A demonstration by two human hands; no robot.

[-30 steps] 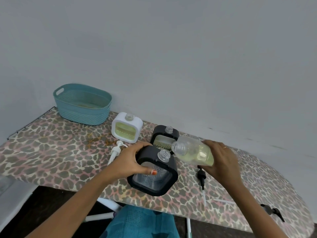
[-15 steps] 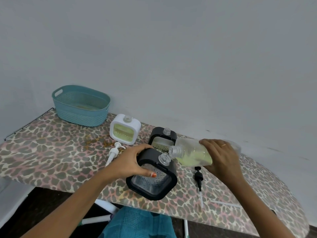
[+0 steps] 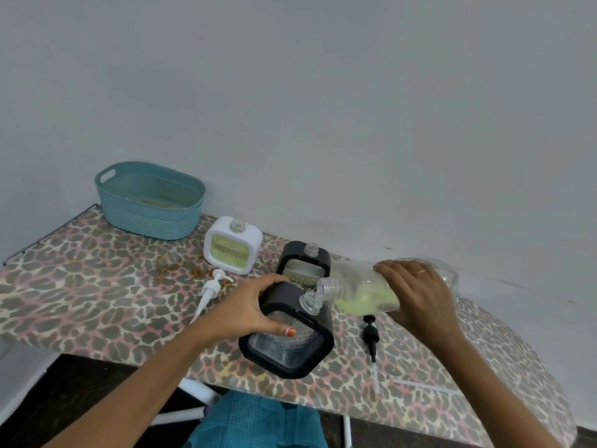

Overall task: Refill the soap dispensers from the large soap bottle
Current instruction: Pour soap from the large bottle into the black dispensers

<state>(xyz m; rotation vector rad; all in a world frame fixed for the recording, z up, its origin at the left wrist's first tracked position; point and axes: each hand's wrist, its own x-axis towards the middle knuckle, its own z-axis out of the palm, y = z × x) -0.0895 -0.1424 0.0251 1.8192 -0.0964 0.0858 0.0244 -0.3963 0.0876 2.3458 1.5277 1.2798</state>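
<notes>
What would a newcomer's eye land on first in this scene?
Centre front, the right hand tips the large soap bottle, holding yellow-green soap, so its mouth meets the open neck of the near black dispenser, which the left hand grips. Beneath them spreads a loud leopard-print board, with a teal basket at its far left corner.

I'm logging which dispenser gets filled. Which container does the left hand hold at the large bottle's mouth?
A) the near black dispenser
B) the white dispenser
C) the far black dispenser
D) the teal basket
A: the left hand grips the near black dispenser, its open neck at the mouth of the tilted large soap bottle held by the right hand.
</notes>
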